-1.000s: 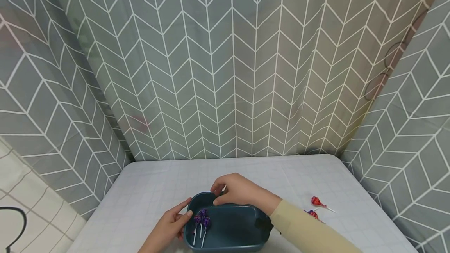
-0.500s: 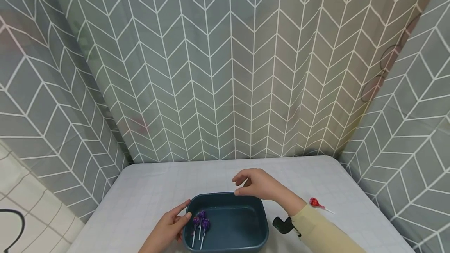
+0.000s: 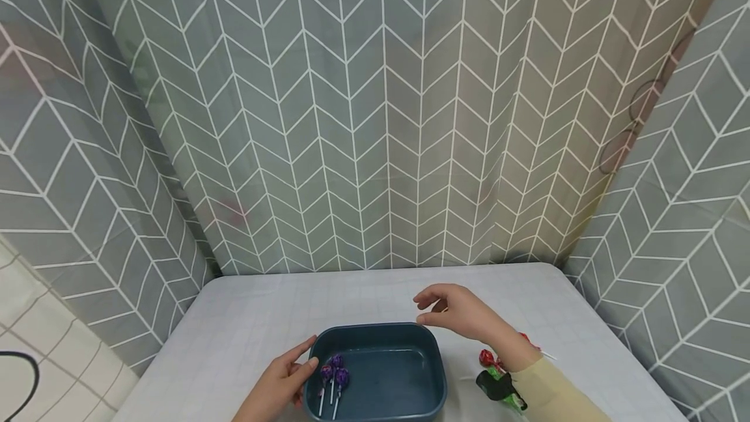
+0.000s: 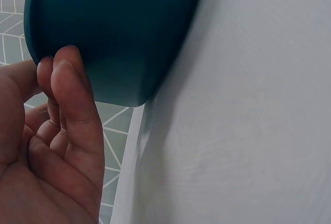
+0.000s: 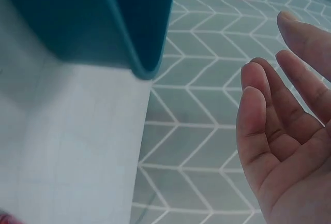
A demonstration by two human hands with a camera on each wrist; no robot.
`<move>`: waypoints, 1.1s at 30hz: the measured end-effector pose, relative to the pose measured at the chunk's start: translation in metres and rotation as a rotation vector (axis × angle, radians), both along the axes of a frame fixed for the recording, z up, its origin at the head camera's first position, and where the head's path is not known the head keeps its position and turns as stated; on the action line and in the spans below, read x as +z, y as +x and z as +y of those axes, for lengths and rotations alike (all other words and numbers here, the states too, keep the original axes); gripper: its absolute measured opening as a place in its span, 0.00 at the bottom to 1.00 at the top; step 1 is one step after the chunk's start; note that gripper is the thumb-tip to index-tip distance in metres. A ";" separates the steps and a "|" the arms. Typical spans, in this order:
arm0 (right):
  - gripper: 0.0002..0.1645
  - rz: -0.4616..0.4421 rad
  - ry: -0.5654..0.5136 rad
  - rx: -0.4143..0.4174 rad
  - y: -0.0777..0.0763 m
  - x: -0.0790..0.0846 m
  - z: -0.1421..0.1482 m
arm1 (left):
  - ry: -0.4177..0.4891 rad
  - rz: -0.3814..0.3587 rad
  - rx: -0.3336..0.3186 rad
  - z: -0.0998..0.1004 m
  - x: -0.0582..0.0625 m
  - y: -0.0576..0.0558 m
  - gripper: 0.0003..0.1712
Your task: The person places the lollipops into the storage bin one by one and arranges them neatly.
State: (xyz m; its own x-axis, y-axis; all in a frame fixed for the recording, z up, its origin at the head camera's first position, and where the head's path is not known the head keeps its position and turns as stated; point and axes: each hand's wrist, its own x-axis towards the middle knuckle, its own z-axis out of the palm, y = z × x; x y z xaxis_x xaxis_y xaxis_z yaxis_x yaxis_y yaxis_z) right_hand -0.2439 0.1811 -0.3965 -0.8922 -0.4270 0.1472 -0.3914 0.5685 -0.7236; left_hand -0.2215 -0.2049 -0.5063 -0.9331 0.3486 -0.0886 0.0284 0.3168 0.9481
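Moving right off the teal tub (image 3: 392, 379), right hand (image 3: 459, 310) is empty, fingers loosely curved, so free. Left hand (image 3: 280, 379) grips the tub's left rim. Three purple lollipops (image 3: 342, 378) sit at its left end; red lollipop (image 3: 486, 358) uncovered outside, right.

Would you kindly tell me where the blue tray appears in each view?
Head: the blue tray is at the bottom centre.
Left wrist: the blue tray is at upper left, cut by the top edge.
Right wrist: the blue tray occupies the upper left.
Shared landmark: the white table.
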 end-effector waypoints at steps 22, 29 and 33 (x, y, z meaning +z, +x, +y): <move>0.22 -0.118 -0.031 -0.202 0.020 -0.025 0.060 | -0.023 -0.003 0.022 0.001 0.001 -0.003 0.40; 0.23 -0.152 -0.042 -0.209 0.028 -0.033 0.078 | -0.028 -0.010 0.026 0.001 -0.001 -0.003 0.40; 0.26 -0.176 -0.054 -0.203 0.032 -0.038 0.090 | -0.023 -0.013 0.024 0.000 -0.003 -0.002 0.40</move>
